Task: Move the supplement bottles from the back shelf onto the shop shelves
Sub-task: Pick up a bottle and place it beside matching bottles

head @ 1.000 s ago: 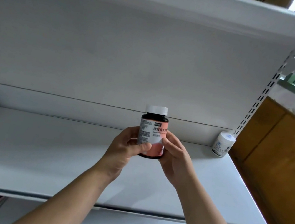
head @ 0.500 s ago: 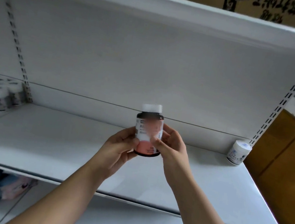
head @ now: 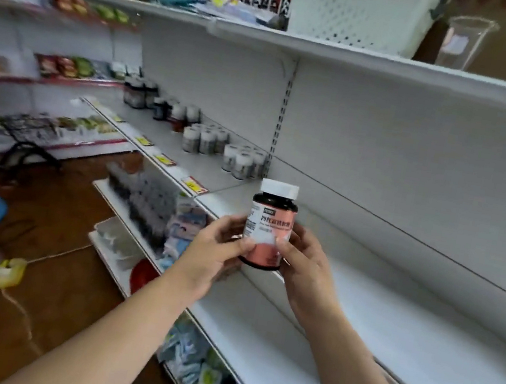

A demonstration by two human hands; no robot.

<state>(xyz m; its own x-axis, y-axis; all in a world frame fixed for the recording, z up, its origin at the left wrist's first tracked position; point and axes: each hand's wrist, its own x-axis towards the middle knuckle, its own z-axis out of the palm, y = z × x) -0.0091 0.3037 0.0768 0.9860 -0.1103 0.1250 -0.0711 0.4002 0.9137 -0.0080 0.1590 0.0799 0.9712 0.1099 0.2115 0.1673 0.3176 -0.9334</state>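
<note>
Left hand and right hand gripped the dark, white-capped, pink-labelled supplement bottle upright in the air by the white metal shelf front edge. Risk: the fingertip hold could slip on the slick label, and the bottle would fall to the floor.

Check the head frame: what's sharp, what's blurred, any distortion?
Head view: supplement bottle, left hand and right hand fairly sharp; far-left snack shelves and floor smeared by blur; top shelf edge bows slightly, wide-angle distortion; lighting soft, no harsh glare.
</note>
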